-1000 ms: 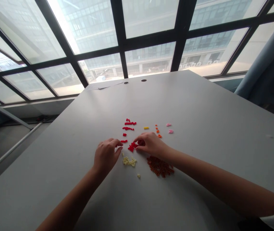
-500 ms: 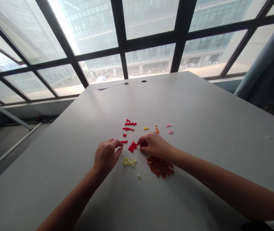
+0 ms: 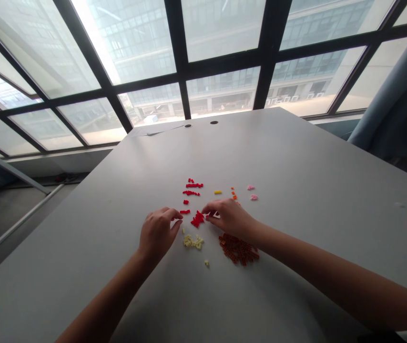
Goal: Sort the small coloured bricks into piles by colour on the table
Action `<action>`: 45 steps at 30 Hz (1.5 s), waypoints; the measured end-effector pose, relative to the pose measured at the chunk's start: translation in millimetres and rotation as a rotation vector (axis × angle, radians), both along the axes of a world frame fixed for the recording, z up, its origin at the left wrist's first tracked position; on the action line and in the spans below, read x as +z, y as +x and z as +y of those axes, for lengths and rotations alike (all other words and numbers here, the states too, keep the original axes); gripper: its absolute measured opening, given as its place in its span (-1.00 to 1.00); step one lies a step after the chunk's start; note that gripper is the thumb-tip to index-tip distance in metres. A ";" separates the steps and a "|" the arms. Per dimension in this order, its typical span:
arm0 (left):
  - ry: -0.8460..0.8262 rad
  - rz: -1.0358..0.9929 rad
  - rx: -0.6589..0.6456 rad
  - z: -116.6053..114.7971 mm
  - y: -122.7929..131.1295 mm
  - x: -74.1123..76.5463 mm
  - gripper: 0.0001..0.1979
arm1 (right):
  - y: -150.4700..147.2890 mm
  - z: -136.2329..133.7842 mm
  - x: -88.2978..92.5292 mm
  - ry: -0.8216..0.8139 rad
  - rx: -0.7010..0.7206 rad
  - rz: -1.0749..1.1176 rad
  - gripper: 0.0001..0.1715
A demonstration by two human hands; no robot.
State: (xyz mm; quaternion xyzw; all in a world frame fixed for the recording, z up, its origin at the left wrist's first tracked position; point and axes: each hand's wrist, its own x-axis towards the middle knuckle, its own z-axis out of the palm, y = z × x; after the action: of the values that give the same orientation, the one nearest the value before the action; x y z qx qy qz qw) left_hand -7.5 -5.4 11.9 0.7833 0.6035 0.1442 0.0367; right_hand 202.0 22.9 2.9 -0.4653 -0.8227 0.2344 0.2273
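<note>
Desk, pale grey [image 3: 307, 205], bears small plastic bricks [image 3: 218, 192] grouped by colour. Left hand [image 3: 157, 234] and right hand [image 3: 229, 218] both curve low, grip narrow; whether either holds a brick cannot be told. Right fingers [image 3: 208, 206] lie just beside the red clump [image 3: 197, 219], left fingertips [image 3: 178, 215] near a red bar [image 3: 185, 211]. Orange-brown heap [image 3: 238, 249] and cream heap [image 3: 192, 242] sit formed; red rows [image 3: 191, 189] lie laid out, the clump still unlaid. Versus the earlier view, right hand sits further off the clump.
</note>
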 end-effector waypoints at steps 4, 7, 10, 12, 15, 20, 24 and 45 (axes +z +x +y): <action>-0.035 0.042 0.065 0.7 0.0 1.1 -0.89 | -5.0 -2.3 -4.3 -0.029 0.017 -0.026 -0.61; -0.087 0.068 0.142 5.3 -2.1 -1.3 -0.80 | -13.9 -2.1 -7.1 -0.025 0.002 -0.079 -0.64; -0.115 0.011 0.122 12.3 -4.3 -6.0 -0.76 | -19.0 -0.4 -7.3 -0.032 -0.002 -0.062 -0.65; -0.127 -0.038 0.098 16.0 -5.2 -8.8 -0.75 | -18.0 0.5 -6.2 -0.054 -0.002 -0.021 -0.63; -0.137 -0.069 0.092 18.9 -5.8 -10.6 -0.75 | -13.3 0.3 -5.1 -0.116 -0.012 0.006 -0.56; -0.121 -0.092 0.076 21.8 -3.1 -9.7 -0.79 | -14.6 -1.0 -7.8 -0.162 -0.021 -0.029 -0.52; -0.099 -0.116 0.044 26.4 2.7 -10.0 -0.87 | -22.6 1.8 -10.4 -0.103 -0.020 -0.024 -0.60; -0.037 -0.179 0.058 43.8 6.6 -21.3 -0.72 | -25.6 6.0 -16.3 -0.079 -0.003 0.060 -0.63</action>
State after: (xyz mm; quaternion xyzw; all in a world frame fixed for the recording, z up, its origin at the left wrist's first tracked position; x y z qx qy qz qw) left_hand -0.8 38.4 -9.5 0.7486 0.6229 0.2035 0.1007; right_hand 176.4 28.9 -13.4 -0.4678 -0.8050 0.2802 0.2338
